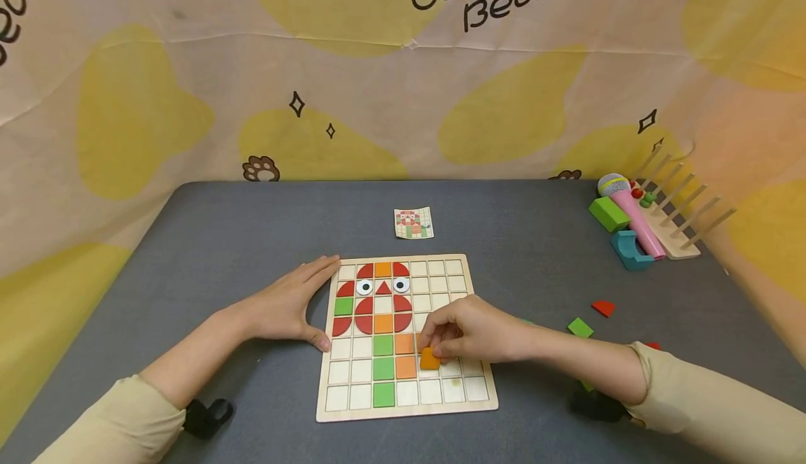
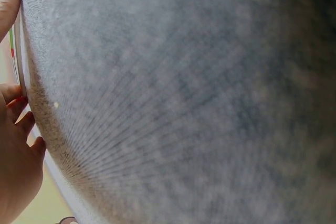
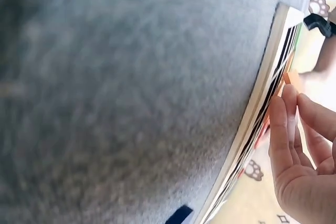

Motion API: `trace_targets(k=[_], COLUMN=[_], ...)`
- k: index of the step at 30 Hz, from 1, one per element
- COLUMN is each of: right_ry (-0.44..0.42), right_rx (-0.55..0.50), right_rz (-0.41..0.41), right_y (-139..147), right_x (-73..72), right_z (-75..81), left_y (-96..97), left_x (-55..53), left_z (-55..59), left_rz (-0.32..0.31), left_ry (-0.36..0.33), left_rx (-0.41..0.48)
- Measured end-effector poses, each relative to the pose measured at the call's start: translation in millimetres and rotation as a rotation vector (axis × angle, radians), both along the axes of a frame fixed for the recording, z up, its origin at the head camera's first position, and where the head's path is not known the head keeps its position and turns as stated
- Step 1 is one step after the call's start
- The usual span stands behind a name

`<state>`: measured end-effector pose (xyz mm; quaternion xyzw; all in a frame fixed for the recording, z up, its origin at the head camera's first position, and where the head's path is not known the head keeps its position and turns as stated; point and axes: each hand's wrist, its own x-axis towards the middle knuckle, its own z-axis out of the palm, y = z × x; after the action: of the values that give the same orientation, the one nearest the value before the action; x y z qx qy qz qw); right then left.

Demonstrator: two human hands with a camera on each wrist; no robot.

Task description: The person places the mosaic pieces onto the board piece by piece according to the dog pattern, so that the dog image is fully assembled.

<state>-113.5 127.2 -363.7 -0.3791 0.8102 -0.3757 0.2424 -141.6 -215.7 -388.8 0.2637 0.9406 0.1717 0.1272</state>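
Observation:
A wooden grid board (image 1: 431, 411) lies on the grey table, partly filled with red, orange and green tiles and two round eye pieces. My right hand (image 1: 469, 331) pinches an orange square tile (image 1: 430, 359) just over the lower middle cells, right of two orange tiles in the grid. In the right wrist view the orange tile (image 3: 293, 80) shows at the fingertips. My left hand (image 1: 286, 306) rests along the board's left edge, fingers at the upper corner and thumb at the side. The left wrist view shows that hand (image 2: 18, 156) at its border.
Behind the board lies a small pattern card (image 1: 413, 223). Loose tiles, such as a green square (image 1: 580, 327) and a red quarter piece (image 1: 603, 308), lie to the right. A pink toy microphone (image 1: 639, 222), blocks and a pegged wooden rack (image 1: 680, 243) stand at the far right.

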Motion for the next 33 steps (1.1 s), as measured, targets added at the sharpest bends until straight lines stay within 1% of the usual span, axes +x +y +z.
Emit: trace_targets(k=[3, 6, 13, 22, 28, 33], right_ry=[0.016, 0.037, 0.105, 0.138, 0.174, 0.256], right_rx=[0.013, 0.022, 0.053, 0.067, 0.061, 0.089], right_rz=[-0.004, -0.025, -0.063, -0.112, -0.117, -0.103], right_y=[-4, -7, -9, -11, -11, -13], right_x=[2.6, 5.3, 8.5, 9.9, 10.6, 13.8], right_z=[-0.8, -1.4, -2.8, -2.9, -3.6, -4.0], left_y=[-0.3, -0.5, 0.3, 0.9, 1.0, 0.6], left_x=[0.2, 0.8, 0.9, -0.3, -0.6, -0.1], left_z=[-0.2, -0.3, 0.3, 1.1, 0.9, -0.4], left_rz=[-0.002, -0.004, -0.001, -0.004, -0.005, 0.0], left_ry=[0.0, 0.002, -0.006, -0.004, 0.001, 0.004], left_rx=[0.001, 0.002, 0.005, 0.008, 0.003, -0.001])
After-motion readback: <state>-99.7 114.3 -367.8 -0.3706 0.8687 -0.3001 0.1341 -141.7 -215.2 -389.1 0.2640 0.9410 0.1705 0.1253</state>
